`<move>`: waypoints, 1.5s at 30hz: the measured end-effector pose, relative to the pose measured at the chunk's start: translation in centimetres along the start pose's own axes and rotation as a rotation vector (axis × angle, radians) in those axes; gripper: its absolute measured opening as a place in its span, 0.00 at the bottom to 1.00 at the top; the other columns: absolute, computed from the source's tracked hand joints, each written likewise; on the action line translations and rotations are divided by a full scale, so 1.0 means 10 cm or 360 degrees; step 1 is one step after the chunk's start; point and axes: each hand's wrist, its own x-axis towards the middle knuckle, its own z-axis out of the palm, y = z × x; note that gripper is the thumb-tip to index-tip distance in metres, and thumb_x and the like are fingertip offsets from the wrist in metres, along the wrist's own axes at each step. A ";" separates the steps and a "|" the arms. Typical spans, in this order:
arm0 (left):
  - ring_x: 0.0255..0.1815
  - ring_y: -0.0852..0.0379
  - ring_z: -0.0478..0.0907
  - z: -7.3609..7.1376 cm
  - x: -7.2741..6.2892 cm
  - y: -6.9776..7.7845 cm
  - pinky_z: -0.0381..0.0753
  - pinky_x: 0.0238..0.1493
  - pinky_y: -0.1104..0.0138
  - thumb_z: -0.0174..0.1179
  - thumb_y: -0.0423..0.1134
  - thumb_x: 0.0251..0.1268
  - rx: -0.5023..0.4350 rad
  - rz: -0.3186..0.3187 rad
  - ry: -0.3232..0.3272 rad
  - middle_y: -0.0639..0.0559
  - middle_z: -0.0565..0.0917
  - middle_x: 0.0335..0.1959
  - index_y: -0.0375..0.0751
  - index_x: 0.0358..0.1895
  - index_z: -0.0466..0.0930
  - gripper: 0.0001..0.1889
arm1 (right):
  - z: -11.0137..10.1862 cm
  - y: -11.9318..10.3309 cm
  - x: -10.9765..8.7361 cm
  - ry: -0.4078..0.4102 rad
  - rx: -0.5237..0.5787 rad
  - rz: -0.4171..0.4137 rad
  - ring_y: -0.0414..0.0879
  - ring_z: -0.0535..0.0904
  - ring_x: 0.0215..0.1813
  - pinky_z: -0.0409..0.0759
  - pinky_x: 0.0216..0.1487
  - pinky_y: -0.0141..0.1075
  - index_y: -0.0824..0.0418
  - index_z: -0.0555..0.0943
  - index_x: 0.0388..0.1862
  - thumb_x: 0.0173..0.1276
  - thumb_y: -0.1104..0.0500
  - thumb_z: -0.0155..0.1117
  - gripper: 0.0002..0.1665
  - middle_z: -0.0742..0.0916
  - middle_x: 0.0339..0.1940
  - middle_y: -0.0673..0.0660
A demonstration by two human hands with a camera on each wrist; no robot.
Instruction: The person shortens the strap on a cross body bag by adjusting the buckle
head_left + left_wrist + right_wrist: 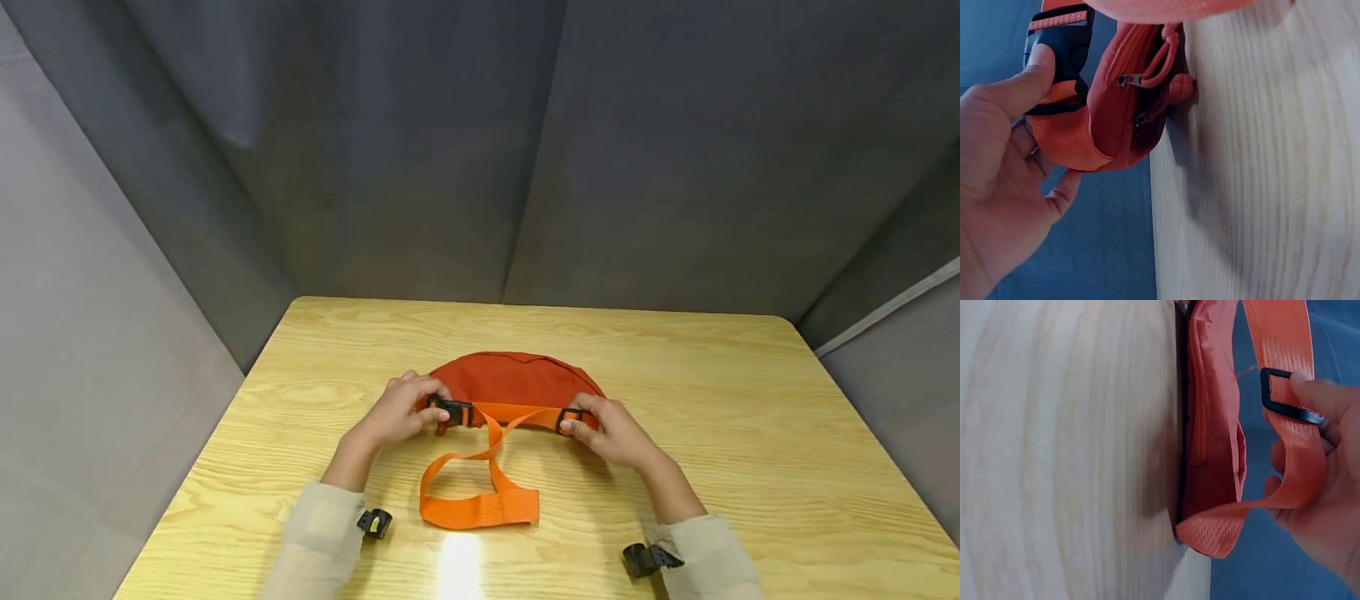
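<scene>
A red waist bag [517, 377] lies on the wooden table, its curved edge away from me. My left hand [401, 408] pinches the black side-release buckle [1071, 53] at the bag's left end, thumb on its face; the buckle's halves look joined. At the other end, my right hand [611, 429] holds the orange strap [1300, 456] beside a black slide adjuster [1270, 394], with the thumb at its edge. A loose strap tail [480, 510] crosses over itself and loops on the table toward me. Zippers with red cord pulls [1163, 59] show in the left wrist view.
The light wooden table [750, 433] extends around the bag on all sides. A dark grey curtain [405, 167] hangs behind its far edge, with paler panels [82, 350] at the sides. Small black cameras [375, 523] sit at both wrists.
</scene>
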 end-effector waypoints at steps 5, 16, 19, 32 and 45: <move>0.37 0.57 0.67 0.00 -0.02 0.02 0.62 0.43 0.59 0.65 0.41 0.57 -0.0084 -0.0118 0.0004 0.63 0.78 0.33 0.52 0.36 0.79 0.06 | 0.02 -0.02 0.00 -0.0006 0.0002 0.0027 0.42 0.68 0.25 0.68 0.26 0.33 0.57 0.77 0.33 0.63 0.62 0.64 0.04 0.78 0.26 0.46; 0.37 0.55 0.67 -0.03 -0.09 -0.07 0.67 0.42 0.58 0.66 0.40 0.55 -0.0212 -0.0209 0.0015 0.62 0.78 0.33 0.52 0.35 0.79 0.06 | -0.01 0.01 -0.02 0.0063 -0.0110 -0.0013 0.36 0.66 0.22 0.68 0.23 0.32 0.59 0.80 0.33 0.59 0.66 0.66 0.04 0.80 0.25 0.45; 0.36 0.54 0.67 -0.04 -0.11 -0.12 0.66 0.40 0.59 0.66 0.40 0.55 -0.0237 -0.0219 0.0011 0.61 0.77 0.32 0.52 0.34 0.80 0.06 | -0.03 0.06 -0.04 0.0094 -0.0115 -0.0027 0.35 0.66 0.22 0.69 0.24 0.32 0.60 0.80 0.30 0.60 0.64 0.65 0.02 0.80 0.24 0.44; 0.35 0.52 0.67 0.02 -0.13 -0.15 0.66 0.40 0.59 0.67 0.39 0.53 -0.0196 -0.0182 0.0012 0.63 0.78 0.32 0.53 0.32 0.79 0.06 | -0.05 0.12 -0.14 0.0049 -0.0094 0.0055 0.36 0.65 0.22 0.68 0.24 0.32 0.58 0.78 0.32 0.63 0.66 0.62 0.04 0.77 0.24 0.45; 0.38 0.56 0.69 0.03 -0.11 -0.14 0.68 0.49 0.56 0.66 0.38 0.55 -0.0173 -0.0152 0.0053 0.62 0.80 0.35 0.51 0.34 0.79 0.06 | 0.25 -0.15 0.13 -0.0125 -0.0229 0.0066 0.46 0.78 0.42 0.76 0.43 0.43 0.61 0.78 0.52 0.57 0.49 0.69 0.27 0.83 0.41 0.51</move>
